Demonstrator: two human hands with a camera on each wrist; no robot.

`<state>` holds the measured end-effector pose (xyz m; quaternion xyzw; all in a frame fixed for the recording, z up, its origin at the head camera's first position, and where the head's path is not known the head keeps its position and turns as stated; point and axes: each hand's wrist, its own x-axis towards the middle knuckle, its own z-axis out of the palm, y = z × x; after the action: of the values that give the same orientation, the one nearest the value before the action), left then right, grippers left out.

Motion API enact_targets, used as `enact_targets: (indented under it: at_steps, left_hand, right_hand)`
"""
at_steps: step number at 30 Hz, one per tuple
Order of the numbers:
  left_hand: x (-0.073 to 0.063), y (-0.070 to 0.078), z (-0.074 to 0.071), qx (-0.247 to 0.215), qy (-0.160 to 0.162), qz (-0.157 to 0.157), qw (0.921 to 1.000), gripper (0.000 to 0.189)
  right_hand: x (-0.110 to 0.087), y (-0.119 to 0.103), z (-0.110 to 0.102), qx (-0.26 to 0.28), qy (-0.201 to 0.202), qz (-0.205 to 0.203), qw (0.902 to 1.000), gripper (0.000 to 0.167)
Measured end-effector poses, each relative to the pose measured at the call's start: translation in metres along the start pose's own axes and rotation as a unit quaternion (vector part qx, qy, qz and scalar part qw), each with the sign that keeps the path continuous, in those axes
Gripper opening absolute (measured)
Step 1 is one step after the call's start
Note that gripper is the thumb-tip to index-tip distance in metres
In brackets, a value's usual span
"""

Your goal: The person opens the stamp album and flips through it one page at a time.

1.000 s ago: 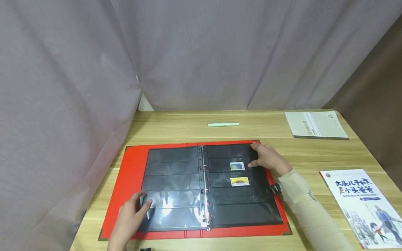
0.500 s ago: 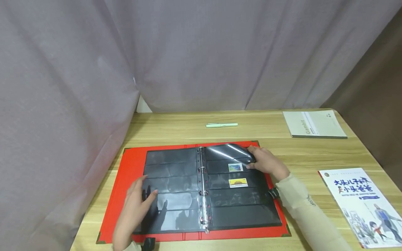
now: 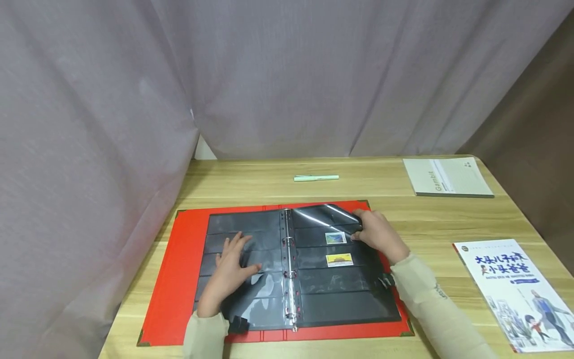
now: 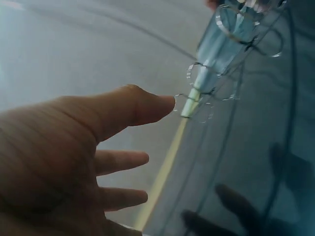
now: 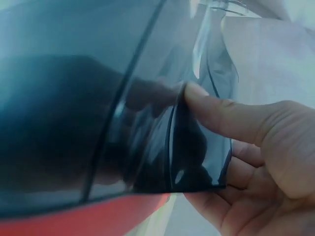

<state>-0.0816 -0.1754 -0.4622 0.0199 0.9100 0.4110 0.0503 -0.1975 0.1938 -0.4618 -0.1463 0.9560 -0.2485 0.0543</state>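
Observation:
A red ring binder (image 3: 166,279) lies spread on the table with black pocket pages on both sides of its metal rings (image 3: 290,269). The right-hand page (image 3: 350,304) holds two stamps, a blue-green one (image 3: 335,238) and a yellow one (image 3: 339,260). My right hand (image 3: 381,234) pinches that page's upper outer corner, thumb on top and fingers beneath, and the corner bends upward. In the right wrist view the thumb (image 5: 211,108) presses the glossy page (image 5: 147,147). My left hand (image 3: 230,271) is over the left-hand page (image 3: 264,309), fingers spread, holding nothing.
Behind the binder lies a pale green pen (image 3: 316,178). A grey-green notebook (image 3: 448,177) sits at the back right, and a white picture book (image 3: 515,294) at the right. A grey curtain (image 3: 287,80) hangs along the table's back edge.
My left hand has moved from the left page's outer edge inward and up over that page. My right hand has lifted and curled the right page's upper corner.

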Motion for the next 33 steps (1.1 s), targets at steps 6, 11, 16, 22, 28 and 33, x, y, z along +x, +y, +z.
enact_targets:
  at_steps: [6,11,16,22,28,33]
  left_hand:
    - [0.002,-0.003,0.008,0.001,-0.011,-0.005,0.9999,0.072]
    - [0.001,-0.004,0.011,0.012,-0.03,-0.002,0.9995,0.072]
    - [0.001,-0.004,0.014,0.034,-0.03,-0.001,0.999,0.072]
    - [0.001,-0.003,0.018,0.055,-0.026,-0.002,0.9981,0.071]
    - [0.0,-0.003,0.019,0.055,-0.024,-0.005,0.9982,0.07]
    - [0.0,-0.003,0.02,0.059,-0.022,-0.006,0.998,0.07]
  right_hand:
    - [-0.001,-0.005,0.0,0.013,0.025,-0.001,0.9996,0.064]
    - [-0.002,-0.005,-0.001,0.02,0.033,0.008,0.9992,0.072]
    - [-0.006,-0.005,-0.007,0.036,0.037,0.023,0.9984,0.084]
    - [-0.013,-0.005,-0.012,0.059,0.038,0.036,0.9969,0.091]
    - [-0.026,-0.008,-0.016,0.052,0.062,-0.012,0.9967,0.087]
    - [-0.041,-0.013,-0.025,0.072,0.057,-0.042,0.9949,0.087]
